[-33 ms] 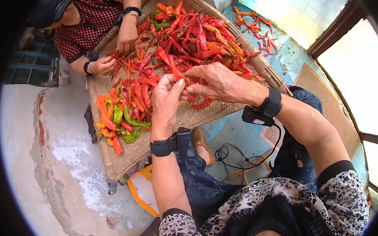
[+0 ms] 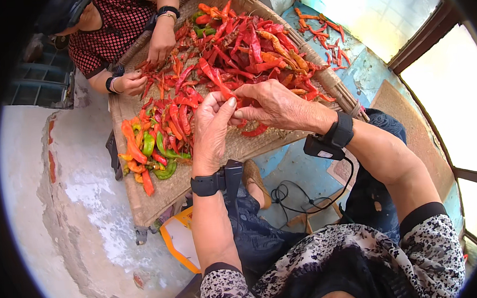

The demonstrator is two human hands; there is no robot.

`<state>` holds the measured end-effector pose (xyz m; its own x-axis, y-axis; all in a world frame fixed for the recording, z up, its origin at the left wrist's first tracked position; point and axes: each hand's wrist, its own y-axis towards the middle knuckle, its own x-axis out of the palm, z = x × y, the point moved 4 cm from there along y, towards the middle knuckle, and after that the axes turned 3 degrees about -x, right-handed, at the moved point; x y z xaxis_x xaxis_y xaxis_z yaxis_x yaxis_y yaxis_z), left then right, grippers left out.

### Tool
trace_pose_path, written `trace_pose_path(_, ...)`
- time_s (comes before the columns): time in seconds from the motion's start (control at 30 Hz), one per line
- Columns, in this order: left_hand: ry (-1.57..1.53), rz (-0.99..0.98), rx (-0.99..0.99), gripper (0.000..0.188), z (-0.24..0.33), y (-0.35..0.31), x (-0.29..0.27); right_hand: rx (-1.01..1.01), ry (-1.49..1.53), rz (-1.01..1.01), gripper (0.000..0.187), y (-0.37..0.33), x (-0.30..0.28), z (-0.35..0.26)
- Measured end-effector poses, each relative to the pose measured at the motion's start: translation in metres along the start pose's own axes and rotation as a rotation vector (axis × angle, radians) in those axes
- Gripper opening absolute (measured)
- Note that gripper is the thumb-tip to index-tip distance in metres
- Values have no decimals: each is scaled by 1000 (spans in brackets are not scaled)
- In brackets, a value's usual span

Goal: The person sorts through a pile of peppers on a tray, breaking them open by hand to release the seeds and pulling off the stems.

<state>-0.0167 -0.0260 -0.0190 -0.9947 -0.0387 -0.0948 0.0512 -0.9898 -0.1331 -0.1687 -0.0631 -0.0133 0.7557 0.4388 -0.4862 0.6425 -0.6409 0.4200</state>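
A long red chili pepper slants up and away from my fingertips, over the near side of the pile. My left hand pinches its lower end between thumb and fingers. The fingertips of my right hand close on the same end from the right, partly hiding it. Behind my hands lies a large heap of red chili peppers on a woven tray. To the left of my left hand sits a smaller group with orange peppers and green peppers.
Across the tray at upper left, a person handles peppers with both hands. Loose peppers lie on the blue surface by the window at upper right. A black cable coils on the floor; an orange-and-white bag stands below the tray.
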Motion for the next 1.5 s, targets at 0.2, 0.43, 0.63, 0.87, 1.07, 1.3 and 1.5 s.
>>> trace_pose_path(0.2, -100, 26, -53, 21, -5, 0, -10, 12, -141, 111, 17, 13, -15, -2)
trace_pose_path(0.43, 1009, 91, 354, 32, -29, -7, 1, -37, -619, 314, 17, 21, -61, 12)
trace_pose_path(0.63, 812, 12, 272, 32, -24, 0, 24, -75, -619, 328, 13, 14, -56, -2)
trace_pose_path(0.87, 996, 355, 484, 22, 12, -3, -15, -96, -587, 293, 10, 15, -49, -8)
trace_pose_path(1.07, 1501, 688, 110, 48, 7, -8, -70, -137, -616, 204, 11, 11, -42, -5)
trace_pose_path(1.3, 1321, 489, 371, 22, 20, -16, -49, -176, -565, 102, 10, 7, -31, -13)
trace_pose_path(1.5, 897, 344, 105, 15, 17, -20, -25, -158, -334, 16, 13, 0, -9, -11)
